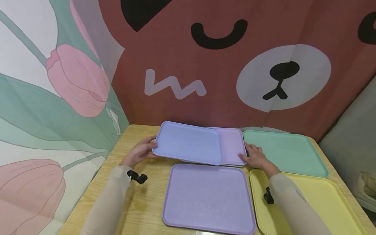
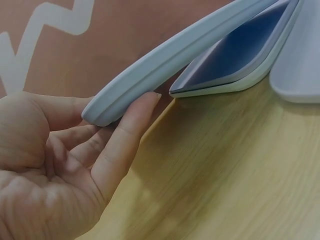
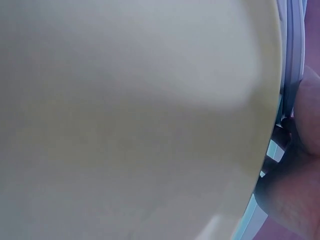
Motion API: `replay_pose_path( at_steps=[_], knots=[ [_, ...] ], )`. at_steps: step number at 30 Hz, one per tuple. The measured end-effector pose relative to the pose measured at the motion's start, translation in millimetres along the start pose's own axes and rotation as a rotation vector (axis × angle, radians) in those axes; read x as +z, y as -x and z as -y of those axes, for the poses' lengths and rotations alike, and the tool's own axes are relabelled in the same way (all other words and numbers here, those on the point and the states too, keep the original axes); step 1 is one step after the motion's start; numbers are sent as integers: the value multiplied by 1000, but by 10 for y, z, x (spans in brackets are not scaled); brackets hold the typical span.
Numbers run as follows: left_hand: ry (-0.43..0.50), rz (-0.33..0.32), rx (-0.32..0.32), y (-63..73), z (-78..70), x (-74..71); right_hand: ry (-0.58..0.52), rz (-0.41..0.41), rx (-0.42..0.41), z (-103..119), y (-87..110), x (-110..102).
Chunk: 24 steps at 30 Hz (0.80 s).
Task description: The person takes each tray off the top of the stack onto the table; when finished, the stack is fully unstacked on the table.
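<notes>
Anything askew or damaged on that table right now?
The blue tray looks askew: it overlaps the pink tray off-centre, its left end raised in the left hand. I see no damage.

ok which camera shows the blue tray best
The head view: it shows nearly all of the blue tray from above, overlapping the lilac-pink tray. The left wrist view shows only part of its rim, edge-on; in the right wrist view I can't make it out for certain.

Left fingers (image 2: 120, 145): pinching | right fingers (image 1: 255, 148): gripping | left arm (image 1: 110, 195), right arm (image 1: 293, 202): extended forward
</notes>
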<state>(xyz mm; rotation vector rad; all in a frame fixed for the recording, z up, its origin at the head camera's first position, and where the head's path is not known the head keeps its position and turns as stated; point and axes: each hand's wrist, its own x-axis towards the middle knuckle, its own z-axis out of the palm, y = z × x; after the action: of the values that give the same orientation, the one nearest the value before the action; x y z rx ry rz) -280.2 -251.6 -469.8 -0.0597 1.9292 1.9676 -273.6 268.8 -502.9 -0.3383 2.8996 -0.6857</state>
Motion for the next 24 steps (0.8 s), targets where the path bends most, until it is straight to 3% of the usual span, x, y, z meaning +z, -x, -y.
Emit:
replay_pose_path(
  at_steps=[14,24],
  knots=[
    [112,20,9,110,-23,-346,7,21,7,-4,15,-9],
    [42,-18,63,244,-20,-699,-5,34,21,11,4,-17]
  ],
)
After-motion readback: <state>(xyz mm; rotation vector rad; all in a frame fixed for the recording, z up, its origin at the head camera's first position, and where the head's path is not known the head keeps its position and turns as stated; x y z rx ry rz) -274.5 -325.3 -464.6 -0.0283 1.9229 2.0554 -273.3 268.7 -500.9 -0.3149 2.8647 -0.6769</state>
